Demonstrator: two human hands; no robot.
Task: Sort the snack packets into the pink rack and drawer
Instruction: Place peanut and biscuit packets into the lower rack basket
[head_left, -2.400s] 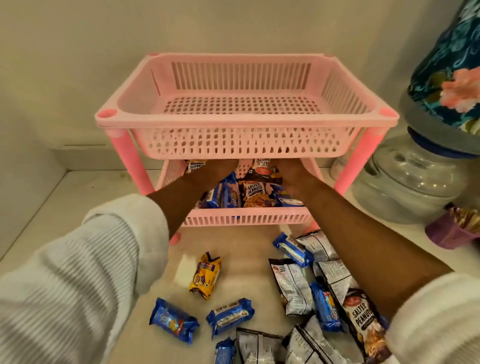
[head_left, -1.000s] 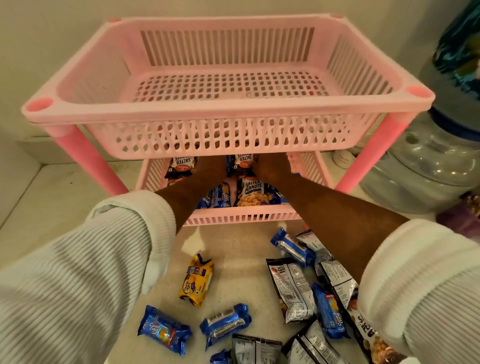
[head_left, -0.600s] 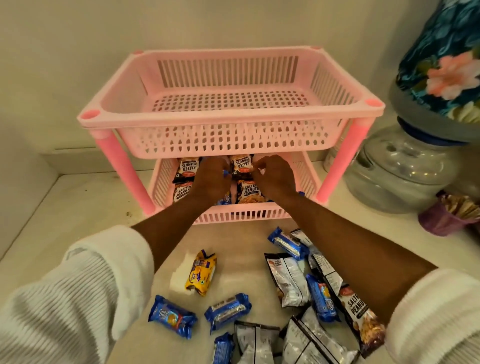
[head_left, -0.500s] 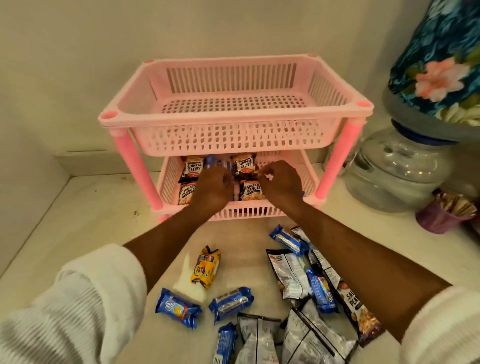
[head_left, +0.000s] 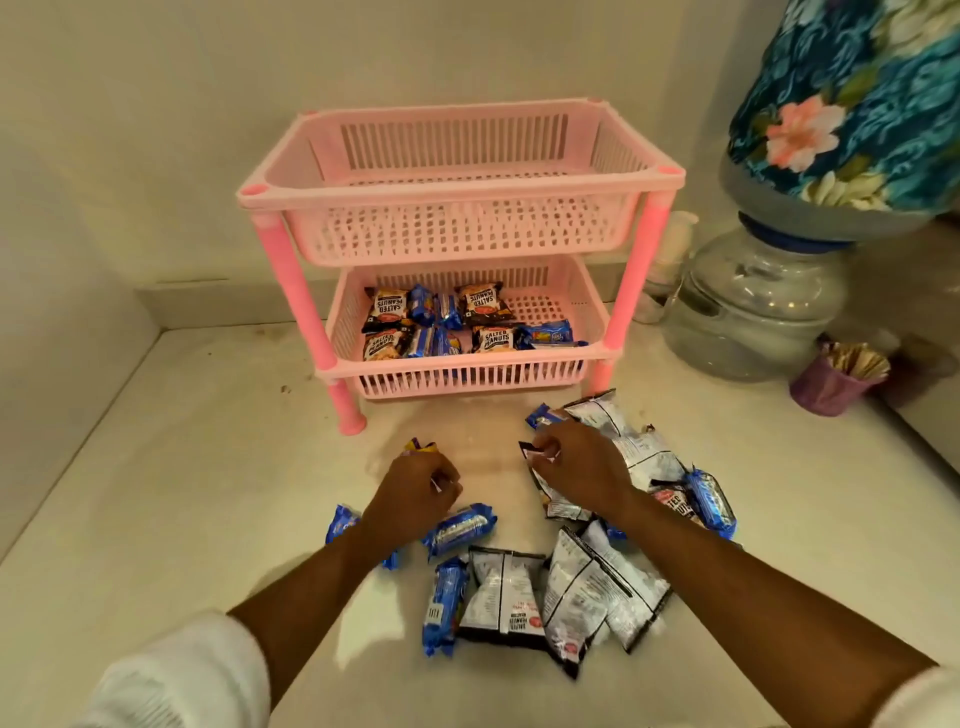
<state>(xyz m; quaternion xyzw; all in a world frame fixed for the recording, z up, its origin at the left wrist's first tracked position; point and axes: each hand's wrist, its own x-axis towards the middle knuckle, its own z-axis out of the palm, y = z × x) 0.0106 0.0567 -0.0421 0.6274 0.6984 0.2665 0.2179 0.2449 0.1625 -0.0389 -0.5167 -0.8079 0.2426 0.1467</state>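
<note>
While lower tier of pink rack (head_left: 470, 371) is part-filled, pickup step judged underway: yellow packet (head_left: 420, 447) pinched by left hand (head_left: 413, 496), silver packet (head_left: 558, 496) corner by right hand (head_left: 579, 470), mid-counter. Next: transfer to rack.

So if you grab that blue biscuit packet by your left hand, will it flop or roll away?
The blue biscuit packet looks plump and log-shaped, so it probably stays fairly stiff. Its rounded sides might let it roll a little when pushed. The glossy wrapper could be slippery.

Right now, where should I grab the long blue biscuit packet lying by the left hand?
Pinch the blue biscuit packet across its narrow middle, coming from above. It lies flat on the white counter, long sides clear, probably easiest there.
</note>
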